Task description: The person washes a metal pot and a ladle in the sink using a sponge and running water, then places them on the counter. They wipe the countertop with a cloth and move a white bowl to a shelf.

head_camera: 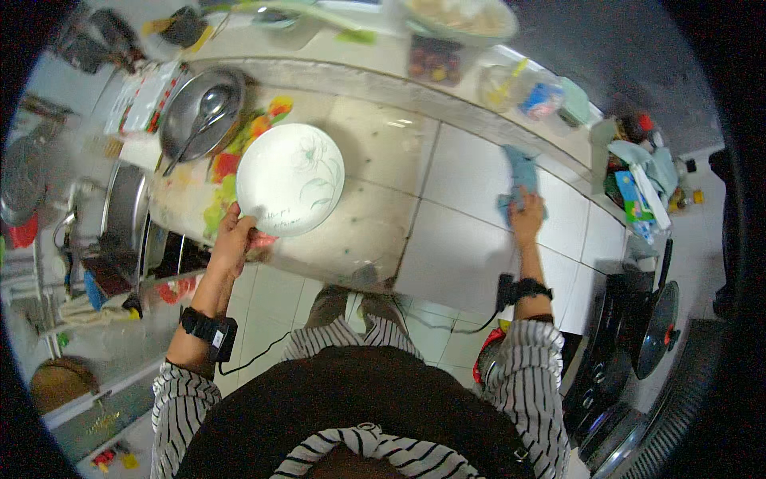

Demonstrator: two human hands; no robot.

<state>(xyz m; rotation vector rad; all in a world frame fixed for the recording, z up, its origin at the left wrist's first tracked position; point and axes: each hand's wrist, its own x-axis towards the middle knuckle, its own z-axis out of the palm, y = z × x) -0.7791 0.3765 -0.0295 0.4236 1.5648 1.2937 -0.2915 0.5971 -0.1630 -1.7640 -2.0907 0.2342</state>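
My left hand grips the rim of a white plate with a pale flower pattern. The plate is over the left part of the counter, in front of a colourful fruit print. Far to the right, my right hand rests its fingers on a blue-grey cloth on the white tiled counter. Whether the fingers pinch the cloth or only press on it is hard to tell. Left of the plate lies a metal bowl with a metal ladle in it.
A raised ledge along the back bears a large bowl, a container of dark round items and a jar. At the right are a black stove and a lidded pan. A sink is at the left.
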